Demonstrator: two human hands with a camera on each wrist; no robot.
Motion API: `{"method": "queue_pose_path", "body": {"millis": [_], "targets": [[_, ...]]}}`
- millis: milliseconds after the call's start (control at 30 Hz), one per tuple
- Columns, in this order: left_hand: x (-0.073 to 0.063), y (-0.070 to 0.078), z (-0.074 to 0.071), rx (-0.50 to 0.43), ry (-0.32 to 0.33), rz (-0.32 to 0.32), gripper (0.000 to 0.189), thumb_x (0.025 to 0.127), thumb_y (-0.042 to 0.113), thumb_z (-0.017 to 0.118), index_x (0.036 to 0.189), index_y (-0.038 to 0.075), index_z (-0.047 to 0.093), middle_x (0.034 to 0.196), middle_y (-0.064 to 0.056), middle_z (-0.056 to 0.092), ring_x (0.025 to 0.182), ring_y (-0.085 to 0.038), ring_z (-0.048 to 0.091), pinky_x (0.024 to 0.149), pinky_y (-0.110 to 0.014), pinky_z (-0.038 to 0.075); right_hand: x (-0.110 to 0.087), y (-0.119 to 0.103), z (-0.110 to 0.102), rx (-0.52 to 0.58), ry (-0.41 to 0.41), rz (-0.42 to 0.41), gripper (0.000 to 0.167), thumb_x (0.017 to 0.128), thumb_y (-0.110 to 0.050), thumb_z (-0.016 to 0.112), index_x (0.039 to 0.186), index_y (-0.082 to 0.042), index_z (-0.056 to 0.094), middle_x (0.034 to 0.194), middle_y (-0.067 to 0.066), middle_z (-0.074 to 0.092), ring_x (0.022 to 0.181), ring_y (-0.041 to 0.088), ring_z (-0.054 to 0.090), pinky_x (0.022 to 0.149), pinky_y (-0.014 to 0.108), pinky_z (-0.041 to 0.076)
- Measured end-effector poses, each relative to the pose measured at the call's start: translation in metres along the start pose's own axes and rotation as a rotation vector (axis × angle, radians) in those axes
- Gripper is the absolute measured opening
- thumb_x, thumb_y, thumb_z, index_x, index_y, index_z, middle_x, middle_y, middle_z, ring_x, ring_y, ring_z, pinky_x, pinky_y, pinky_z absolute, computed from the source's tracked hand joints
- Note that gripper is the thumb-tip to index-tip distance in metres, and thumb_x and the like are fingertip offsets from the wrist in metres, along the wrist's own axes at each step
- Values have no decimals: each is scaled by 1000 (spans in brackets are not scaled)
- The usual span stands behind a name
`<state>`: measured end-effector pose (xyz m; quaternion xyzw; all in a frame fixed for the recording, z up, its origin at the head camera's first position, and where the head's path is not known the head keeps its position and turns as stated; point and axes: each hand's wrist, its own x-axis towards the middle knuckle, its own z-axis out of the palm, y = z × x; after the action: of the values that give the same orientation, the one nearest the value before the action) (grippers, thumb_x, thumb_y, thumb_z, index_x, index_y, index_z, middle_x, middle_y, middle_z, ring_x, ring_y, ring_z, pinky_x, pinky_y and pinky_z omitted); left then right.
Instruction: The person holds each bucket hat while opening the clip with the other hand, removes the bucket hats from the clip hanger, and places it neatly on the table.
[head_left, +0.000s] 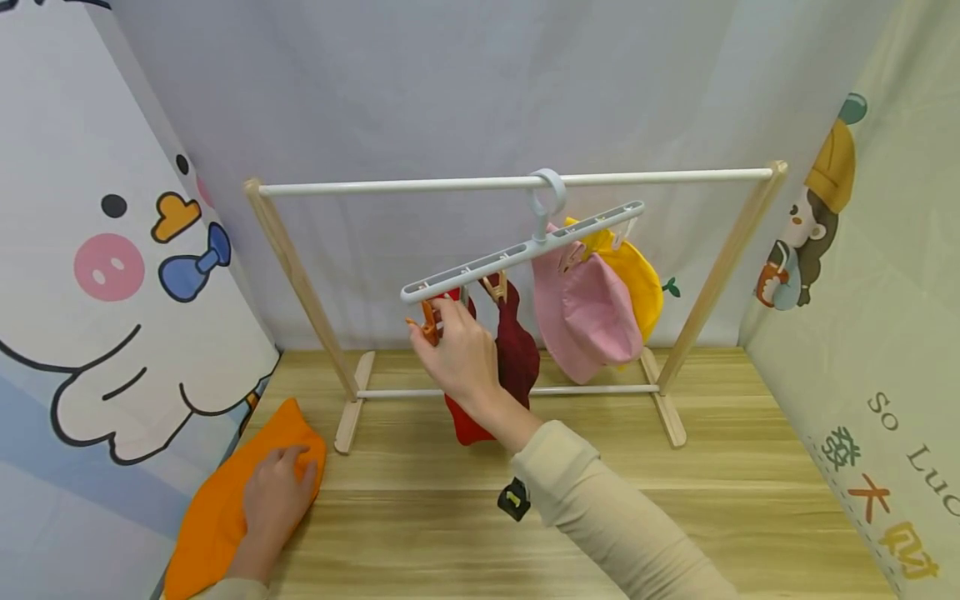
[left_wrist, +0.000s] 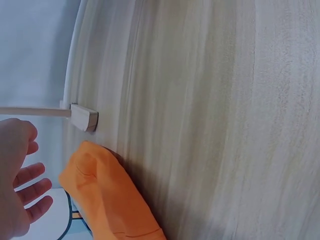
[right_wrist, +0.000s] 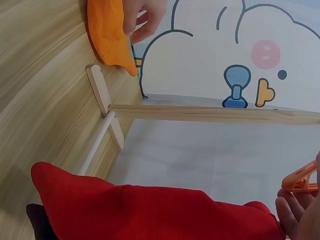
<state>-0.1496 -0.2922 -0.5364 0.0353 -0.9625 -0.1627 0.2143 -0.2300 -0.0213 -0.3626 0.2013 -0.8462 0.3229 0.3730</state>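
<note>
My right hand (head_left: pixel 459 346) is at the low left end of a grey clip hanger (head_left: pixel 480 268), pinching an orange clothespin (head_left: pixel 429 323). In the right wrist view the clothespin (right_wrist: pixel 301 179) sits against the fingers. Below that hand hangs a red cloth piece (right_wrist: pixel 145 207), partly hidden in the head view. Beside it a wooden-coloured clip (head_left: pixel 495 289) bears a dark red piece (head_left: pixel 517 342). My left hand (head_left: pixel 276 492) is over an orange cloth hat (head_left: pixel 217 508) on the table, fingers loose; the left wrist view shows the palm (left_wrist: pixel 12 175) apart from the cloth (left_wrist: pixel 107 195).
The tilted hanger hooks over the white rail (head_left: pixel 420 185) of a wooden rack. A pink bucket hat (head_left: pixel 592 308) and a yellow one (head_left: pixel 637 275) hang on its right half. Rack feet (head_left: pixel 352 417) stand on the table (head_left: pixel 675 517). A small black object (head_left: pixel 513 500) shows below the right sleeve.
</note>
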Motion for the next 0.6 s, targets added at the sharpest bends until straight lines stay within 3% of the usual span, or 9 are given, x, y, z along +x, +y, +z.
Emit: {"method": "queue_pose_path", "body": {"millis": [200,600], "targets": [[3,7,-6,-33,27,43,27,77,16,68,100,2,66,91,-21,62,77,-40,58,60,-51,46,1,-2,-2,10,-13,6,26,82,-28,66,97,-8,61,81,0,62,59,9,56,47,22,44],[11,21,-18,-75,-55,13,31,83,19,63,111,4,63,105,-20,61,91,-41,57,70,-53,45,4,-6,-6,33,-19,-16,26,82,-28,67,98,-9,60,80,-3,65,61,7,60,49,22,45]]}}
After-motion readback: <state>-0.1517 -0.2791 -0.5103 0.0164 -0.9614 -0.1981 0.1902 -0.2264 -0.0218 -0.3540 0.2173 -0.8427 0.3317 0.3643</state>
